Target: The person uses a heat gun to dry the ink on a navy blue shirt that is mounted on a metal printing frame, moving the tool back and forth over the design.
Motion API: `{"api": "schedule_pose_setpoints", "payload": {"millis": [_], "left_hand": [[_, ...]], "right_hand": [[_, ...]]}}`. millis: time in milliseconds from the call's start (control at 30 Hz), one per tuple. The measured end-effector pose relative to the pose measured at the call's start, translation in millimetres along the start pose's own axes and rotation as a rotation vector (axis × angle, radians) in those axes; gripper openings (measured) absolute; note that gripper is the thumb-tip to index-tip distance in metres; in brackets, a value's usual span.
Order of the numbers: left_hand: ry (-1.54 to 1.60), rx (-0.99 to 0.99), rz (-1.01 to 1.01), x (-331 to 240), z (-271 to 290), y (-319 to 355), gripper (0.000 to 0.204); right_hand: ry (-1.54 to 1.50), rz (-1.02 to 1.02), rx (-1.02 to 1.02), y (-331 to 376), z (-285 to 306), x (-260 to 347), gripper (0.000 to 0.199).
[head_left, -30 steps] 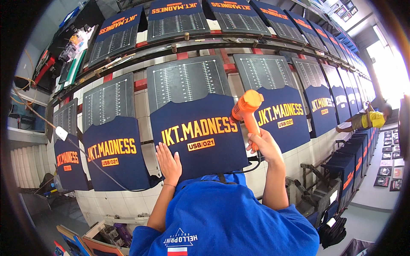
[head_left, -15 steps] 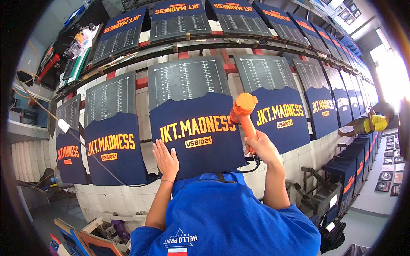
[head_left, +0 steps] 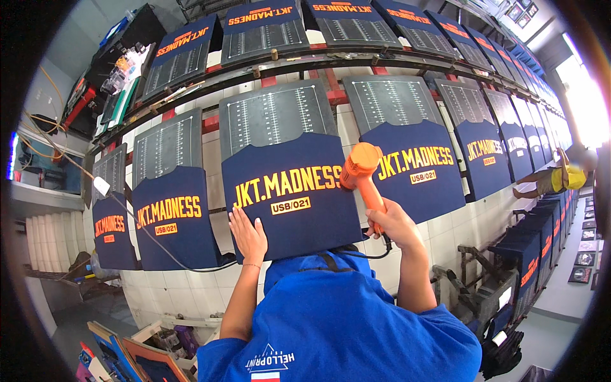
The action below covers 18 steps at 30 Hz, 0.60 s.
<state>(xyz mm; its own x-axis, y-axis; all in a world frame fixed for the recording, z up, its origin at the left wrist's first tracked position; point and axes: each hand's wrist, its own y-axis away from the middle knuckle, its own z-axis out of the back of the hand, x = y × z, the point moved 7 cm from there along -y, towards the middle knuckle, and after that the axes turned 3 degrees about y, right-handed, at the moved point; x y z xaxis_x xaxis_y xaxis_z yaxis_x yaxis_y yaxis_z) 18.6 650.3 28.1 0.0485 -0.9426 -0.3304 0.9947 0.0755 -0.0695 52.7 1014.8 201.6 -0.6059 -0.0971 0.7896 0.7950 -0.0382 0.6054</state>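
Long white-tiled workbench (head_left: 191, 293) running toward far right. Above it, grey metal rail with red brackets (head_left: 299, 67). Bright daylight opening (head_left: 589, 108) at bench's far right end. Grey concrete floor (head_left: 560, 318) right of bench. Cluttered dark shelf (head_left: 108, 76) above bench's left end.

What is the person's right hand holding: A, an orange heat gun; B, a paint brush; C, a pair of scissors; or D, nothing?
A: the right hand grips the handle of an orange heat gun aimed at the navy shirt, while the left hand lies flat on the shirt.
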Motion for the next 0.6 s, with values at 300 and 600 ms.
{"api": "schedule_pose_setpoints", "payload": {"millis": [300,600], "left_hand": [[-0.014,-0.024,-0.008,-5,1,7,0.066],[-0.022,-0.001,-0.056,-2,2,-4,0.067]], "right_hand": [[-0.054,0.065,0.073,-6,-1,-9,0.021],[-0.032,0.078,0.280,2,-53,-10,0.024]]}}
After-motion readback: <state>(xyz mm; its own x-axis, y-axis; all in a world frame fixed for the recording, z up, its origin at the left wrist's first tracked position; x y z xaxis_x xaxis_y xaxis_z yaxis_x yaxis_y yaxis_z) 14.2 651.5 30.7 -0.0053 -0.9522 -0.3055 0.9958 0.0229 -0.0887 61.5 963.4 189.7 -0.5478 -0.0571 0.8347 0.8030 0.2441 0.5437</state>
